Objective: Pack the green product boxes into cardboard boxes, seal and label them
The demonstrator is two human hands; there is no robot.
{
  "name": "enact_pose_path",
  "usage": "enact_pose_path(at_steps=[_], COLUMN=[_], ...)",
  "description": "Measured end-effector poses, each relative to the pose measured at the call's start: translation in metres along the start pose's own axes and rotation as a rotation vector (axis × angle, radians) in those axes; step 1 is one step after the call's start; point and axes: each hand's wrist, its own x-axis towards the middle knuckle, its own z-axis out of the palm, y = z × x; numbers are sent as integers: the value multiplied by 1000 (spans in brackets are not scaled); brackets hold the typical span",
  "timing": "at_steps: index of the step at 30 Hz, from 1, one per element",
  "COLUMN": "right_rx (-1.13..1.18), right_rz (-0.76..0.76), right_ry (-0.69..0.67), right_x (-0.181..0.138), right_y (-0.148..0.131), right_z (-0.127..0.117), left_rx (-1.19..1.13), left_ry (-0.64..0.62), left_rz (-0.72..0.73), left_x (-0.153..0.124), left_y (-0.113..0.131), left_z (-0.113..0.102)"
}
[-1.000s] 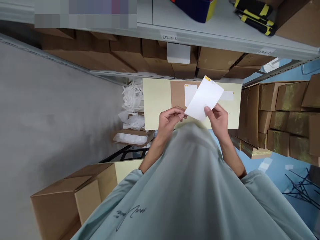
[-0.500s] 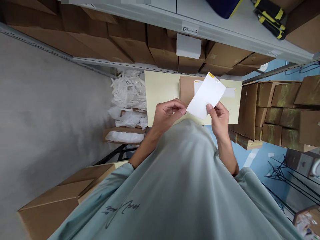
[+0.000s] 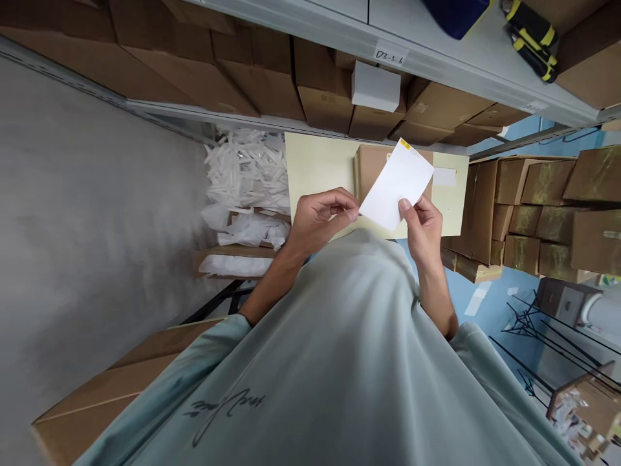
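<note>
A white card (image 3: 400, 184) with a small yellow mark at its top corner is held tilted in front of me. My right hand (image 3: 423, 226) grips its lower right edge, thumb flat on the face and fingers behind. At the lower left corner, the fingertips of my left hand (image 3: 326, 217) are pinched together on the card. Just beyond is a flat brown cardboard box (image 3: 372, 165), partly covered by the card. To its right, another white slip (image 3: 445, 176) with a yellow mark lies on the pale yellow table (image 3: 320, 158).
Brown boxes (image 3: 325, 103) and a small white box (image 3: 376, 86) line the shelf ahead. Black-and-yellow tools (image 3: 531, 42) lie on the shelf above. White plastic packing material (image 3: 247, 171) is heaped left of the table. Stacked cartons (image 3: 524, 217) stand to the right.
The view has shifted slightly. Both hands keep their hold on the card, which now hides most of the white slip that showed on the brown box behind it.
</note>
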Motion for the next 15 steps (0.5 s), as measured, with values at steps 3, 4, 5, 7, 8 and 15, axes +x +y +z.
enact_pose_path(at_steps=[3,4,5,7,8,15], right_rx=[-29,-54,-90,-197,-258,-374], right_rz=[7,21,34,30,3,-219], right_ry=[-5,-15,-31,-54,-51,-106], right_x=[1,2,4,5,3,-26], right_y=[6,10,13,17,16,-24], right_z=[5,7,9,13,15,28], left_rx=[5,8,11,17,23,179], left_ry=[-32,-40,-47,-56,-54,-11], left_rz=[28,35,42,56,64,143], left_x=[-2,-3,-3,-6,-7,-17], left_y=[-1,-2,-3,-6,-7,-17], left_z=[-4,-5,-5,-6,-7,-11])
